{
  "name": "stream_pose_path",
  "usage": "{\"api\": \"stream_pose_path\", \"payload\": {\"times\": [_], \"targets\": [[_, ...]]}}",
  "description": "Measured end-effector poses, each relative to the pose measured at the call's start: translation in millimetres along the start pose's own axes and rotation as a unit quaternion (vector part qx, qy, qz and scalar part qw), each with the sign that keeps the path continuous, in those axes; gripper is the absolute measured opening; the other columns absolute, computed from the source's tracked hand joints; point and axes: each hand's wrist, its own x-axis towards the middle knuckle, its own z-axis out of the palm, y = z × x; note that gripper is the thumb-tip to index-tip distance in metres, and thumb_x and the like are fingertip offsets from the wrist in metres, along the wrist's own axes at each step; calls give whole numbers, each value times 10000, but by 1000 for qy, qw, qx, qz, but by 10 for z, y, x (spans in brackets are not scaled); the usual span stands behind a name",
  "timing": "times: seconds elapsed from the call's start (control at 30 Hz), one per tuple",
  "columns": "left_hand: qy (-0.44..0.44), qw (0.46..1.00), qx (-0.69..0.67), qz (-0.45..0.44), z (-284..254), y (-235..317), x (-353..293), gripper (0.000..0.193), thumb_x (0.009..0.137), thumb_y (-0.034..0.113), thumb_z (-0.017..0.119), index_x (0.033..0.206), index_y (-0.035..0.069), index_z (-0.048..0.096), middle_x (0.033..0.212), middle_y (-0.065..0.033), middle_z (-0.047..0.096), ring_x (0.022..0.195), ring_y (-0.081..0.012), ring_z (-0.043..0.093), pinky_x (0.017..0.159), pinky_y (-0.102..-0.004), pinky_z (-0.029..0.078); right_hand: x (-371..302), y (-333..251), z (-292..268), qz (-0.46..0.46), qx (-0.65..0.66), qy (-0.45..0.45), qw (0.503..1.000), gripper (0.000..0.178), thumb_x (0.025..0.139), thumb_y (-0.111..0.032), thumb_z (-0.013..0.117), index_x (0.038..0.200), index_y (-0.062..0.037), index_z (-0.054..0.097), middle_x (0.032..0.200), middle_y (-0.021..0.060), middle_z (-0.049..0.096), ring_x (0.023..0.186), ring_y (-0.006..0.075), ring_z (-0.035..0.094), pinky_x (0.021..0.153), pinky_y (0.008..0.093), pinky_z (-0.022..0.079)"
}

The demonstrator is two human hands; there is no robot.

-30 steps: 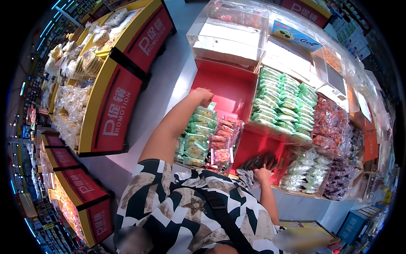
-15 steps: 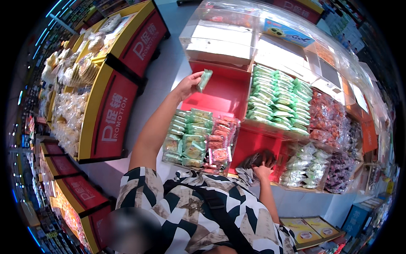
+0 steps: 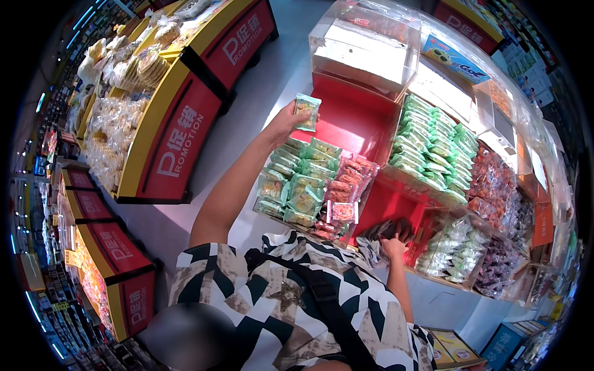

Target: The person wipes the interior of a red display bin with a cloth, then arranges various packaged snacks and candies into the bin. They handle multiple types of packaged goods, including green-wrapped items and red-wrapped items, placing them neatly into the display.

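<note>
By the table's [image 3: 356,117] left edge, the left hand [image 3: 287,121] holds a green packet [image 3: 307,111]; the right hand [image 3: 395,246] (grip unclear) touches a dark bundle [image 3: 388,229].

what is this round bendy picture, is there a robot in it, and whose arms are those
There is no robot: these are a person's own bare arms. The picture comes from a wide fisheye camera worn on that person's head, looking down, which is why straight edges curve and the corners are black. Picture left is the person's left.

The left hand holds a small green packet above a red display surface. Nearer the body are green stacks and reddish stacks of wrapped packets; to the right stand a larger green pile and some white bags.

The right hand rests on a crumpled, dark cloth-like thing; whether it grips it is unclear.
</note>
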Motion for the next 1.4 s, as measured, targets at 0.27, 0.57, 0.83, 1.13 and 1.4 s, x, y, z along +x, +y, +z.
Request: {"api": "stream_pose_path", "payload": {"times": [0.27, 0.57, 0.83, 1.13, 1.4], "targets": [[-184, 880, 437, 11, -60, -350, 252, 316, 912, 268, 597, 1077, 1, 635, 998, -162, 658, 951, -236, 624, 847, -333, 479, -14, -28, 71, -6, -1, 62, 998, 850, 748, -558, 676, 1464, -227, 358, 1571, 145, 180, 1430, 414, 141, 1012, 608, 328], [-200, 725, 656, 64, 319, -174, -545, 610, 843, 545, 601, 1235, 79, 579, 1142, -152, 638, 1048, -329, 602, 900, -427, 446, -410, 17, -262, -85, 640, -24, 763, 309, 772, -61, 578, 1070, 9, 619, 961, 57, 653, 902, 162, 625, 808, 323, 506], [-146, 725, 653, 164, 310, -235, -618, 650, 814, 536, 641, 1289, 103, 553, 1181, -117, 584, 1197, -287, 482, 982, -429, 365, -1049, -1028, -2863, -352, 705, 7, 616, 444, 793, -198, 637, 1159, 37, 550, 1104, 109, 631, 982, 189, 629, 894, 333, 509], [-124, 729, 649, 177, 183, -397, -593, 661, 807, 554, 632, 1317, 148, 520, 1182, -93, 590, 1232, -280, 475, 1048, -471, 318, 379, -3200, -3274, -412, 133, 239, 869, 376, 804, -193, 610, 1137, -19, 591, 998, 181, 635, 931, 290, 630, 853, 374, 499], [-77, 762, 618, 178, 196, -448, -651, 623, 793, 573, 632, 1322, 255, 551, 1216, -70, 594, 1242, -267, 473, 1026, -509, 321, 1647, -3823, -1618, -116, -135, -25, 984, 923, 822, -396, 602, 1518, -50, 105, 1580, 229, 59, 1421, 469, 171, 1094, 587, 278]]}}
